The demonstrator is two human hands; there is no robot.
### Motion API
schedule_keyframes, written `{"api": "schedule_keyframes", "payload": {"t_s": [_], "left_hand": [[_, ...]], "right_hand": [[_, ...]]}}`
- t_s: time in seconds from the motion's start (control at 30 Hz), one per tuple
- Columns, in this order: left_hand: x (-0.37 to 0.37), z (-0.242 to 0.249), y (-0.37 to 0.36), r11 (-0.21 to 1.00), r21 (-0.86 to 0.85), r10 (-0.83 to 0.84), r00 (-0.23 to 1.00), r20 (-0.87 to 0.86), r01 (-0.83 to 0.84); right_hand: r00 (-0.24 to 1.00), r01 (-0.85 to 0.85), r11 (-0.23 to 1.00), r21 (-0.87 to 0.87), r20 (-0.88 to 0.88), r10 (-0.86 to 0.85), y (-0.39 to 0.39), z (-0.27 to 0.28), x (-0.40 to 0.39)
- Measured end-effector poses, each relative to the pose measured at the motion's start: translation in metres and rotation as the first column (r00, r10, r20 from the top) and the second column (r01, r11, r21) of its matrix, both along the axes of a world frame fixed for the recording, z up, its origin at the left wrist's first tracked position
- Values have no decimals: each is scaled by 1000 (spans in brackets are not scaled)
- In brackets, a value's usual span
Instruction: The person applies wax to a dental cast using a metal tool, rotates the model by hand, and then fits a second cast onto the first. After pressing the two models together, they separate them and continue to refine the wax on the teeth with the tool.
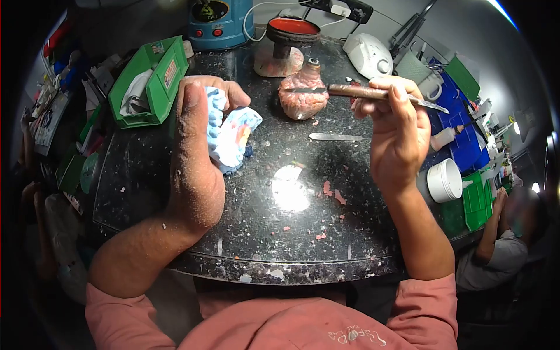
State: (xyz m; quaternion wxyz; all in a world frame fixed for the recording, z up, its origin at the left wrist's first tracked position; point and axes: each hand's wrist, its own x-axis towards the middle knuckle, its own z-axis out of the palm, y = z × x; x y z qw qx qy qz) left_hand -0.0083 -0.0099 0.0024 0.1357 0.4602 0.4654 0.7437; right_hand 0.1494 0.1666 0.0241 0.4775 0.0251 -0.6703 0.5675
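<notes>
My left hand (197, 146), dusted with pale grains, is closed around a light-blue plaster dental model (226, 146) with pink and yellowish patches on its side. My right hand (401, 131) grips a wax knife (359, 91) by its brown handle. The knife's dark blade points left and overlaps a small metal-topped burner (303, 105) crusted with pink wax. Its other, pale metal end sticks out to the right past my fingers. Below the burner, a slim metal blade tool (338, 137) lies on the dark tabletop (262, 227).
A red-filled dish (293, 26) stands behind the burner, near a blue machine (219, 23). To the left is a green bin (146, 87); to the right, a white device (368, 55) and a white tub (444, 181). Pink wax scraps (333, 192) litter the table. A person (501, 233) sits at right.
</notes>
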Motion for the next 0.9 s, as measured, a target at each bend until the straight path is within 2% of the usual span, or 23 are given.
{"api": "schedule_keyframes", "payload": {"t_s": [0.07, 0.17, 0.3, 0.37, 0.5, 0.6, 0.67, 0.7, 0.77, 0.9], "left_hand": [[1, 0, 1, 1000, 7, 21, 1000, 6, -22], [4, 6, -5, 997, -68, -36, 998, 45, 39], [7, 6, -6, 998, -48, -31, 999, 40, 33], [6, 4, -4, 1000, -17, 23, 996, -85, -25], [8, 8, -9, 999, -51, -20, 998, -58, 17], [7, 7, -8, 998, -48, -41, 997, -67, 38], [6, 5, -5, 1000, -11, 18, 990, -141, -20], [7, 5, -5, 1000, -12, 18, 990, -141, -20], [7, 5, -7, 999, -11, -50, 998, -33, 49], [7, 5, -7, 998, -9, -62, 998, -23, 62]], "right_hand": [[999, -39, 992, 123, 10, 38, -23, 6, 1], [998, -65, 992, 107, 33, 62, -36, 5, 3], [997, -71, 988, 140, 45, 66, -36, 4, 3], [997, -68, 988, 140, 52, 61, -37, 3, 2], [991, -113, 984, 138, 86, 102, -36, 4, 4], [994, -86, 988, 131, 73, 76, -37, 3, 3], [992, -105, 987, 125, 79, 95, -37, 4, 4], [990, -125, 985, 118, 87, 115, -36, 5, 4], [989, -130, 985, 111, 82, 121, -35, 4, 4], [996, -78, 990, 116, 60, 72, -36, 5, 2]]}}
